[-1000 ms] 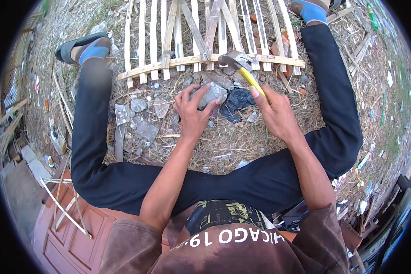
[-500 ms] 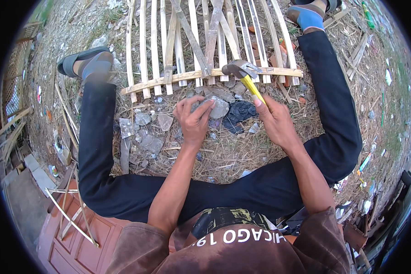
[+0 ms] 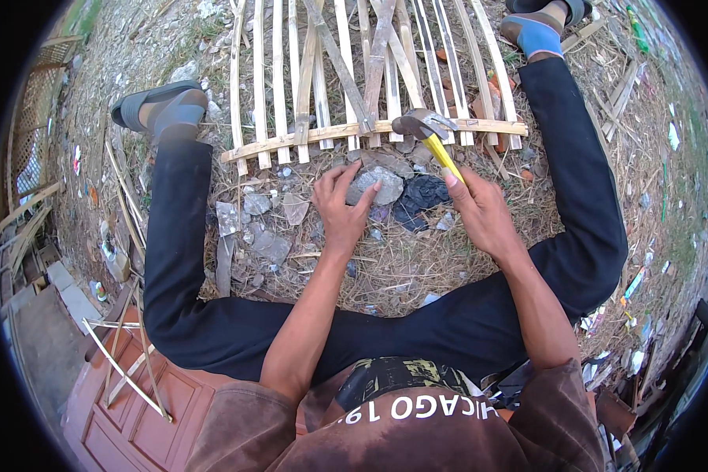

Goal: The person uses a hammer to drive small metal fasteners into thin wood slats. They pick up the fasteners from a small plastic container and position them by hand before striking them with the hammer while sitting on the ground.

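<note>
My right hand (image 3: 484,211) is wrapped round the yellow handle of a claw hammer (image 3: 434,140). The hammer's dark metal head overlaps a wooden crosspiece (image 3: 291,144) in the picture, near its right part. Beside a grey stone (image 3: 379,187), my left hand (image 3: 341,211) has its fingers and thumb apart, and the thumb tip overlaps the stone's left side. Whether it touches the stone I cannot tell. Between my feet lies a frame of long pale wooden slats (image 3: 281,86), their near ends at the crosspiece. Two greyer slats (image 3: 340,71) lie slantwise over them.
Crumpled black plastic (image 3: 421,198) lies right of the stone. Several broken stone pieces (image 3: 269,245) are scattered to the left. My legs in dark trousers (image 3: 175,228) spread either side. A reddish-brown panelled door (image 3: 126,429) with thin sticks on it lies at lower left; litter dots the right.
The fingers of my left hand have spread, its thumb and index finger now farther apart. The right hand keeps its hold on the hammer. The whole view has shifted slightly.
</note>
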